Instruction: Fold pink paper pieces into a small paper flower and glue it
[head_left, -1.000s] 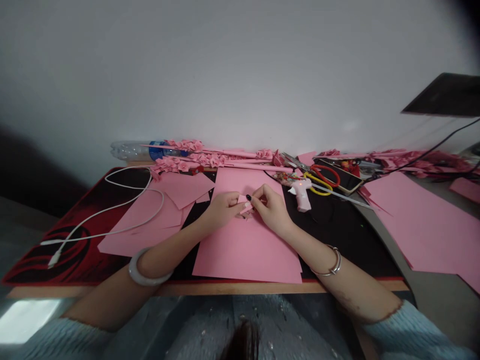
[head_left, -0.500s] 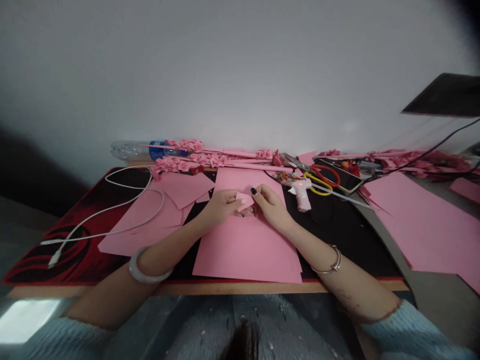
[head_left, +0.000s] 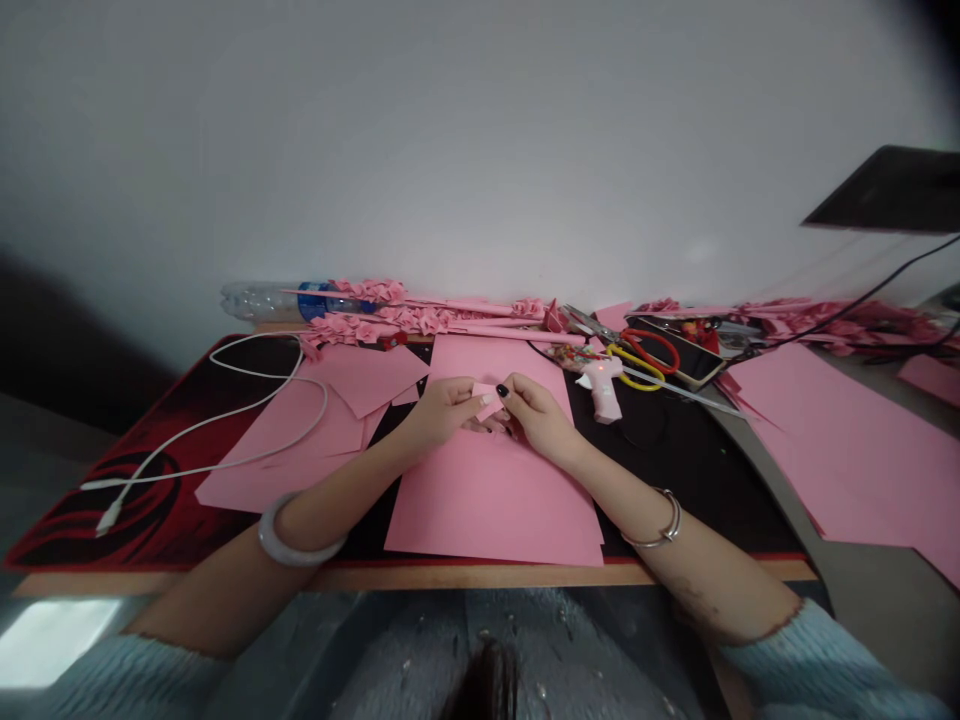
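Between both hands is a small pink paper piece (head_left: 486,400), held above a large pink sheet (head_left: 495,500) that lies on the dark mat. My left hand (head_left: 448,412) pinches the piece from the left, its thumb across the front. From the right, my right hand (head_left: 534,415) closes on the piece's right edge, its dark-nailed thumb against it. The other fingertips show partly beneath the piece.
A pink glue gun (head_left: 604,390) and scissors (head_left: 645,362) lie right of the sheet. Pink paper flowers (head_left: 424,320) and a plastic bottle (head_left: 262,300) line the wall. A white cable (head_left: 225,465) crosses pink papers (head_left: 300,430) at left. More pink sheets (head_left: 862,450) lie right.
The right thumb has moved slightly left and down over the small piece, covering more of its right edge. The left hand has barely moved.
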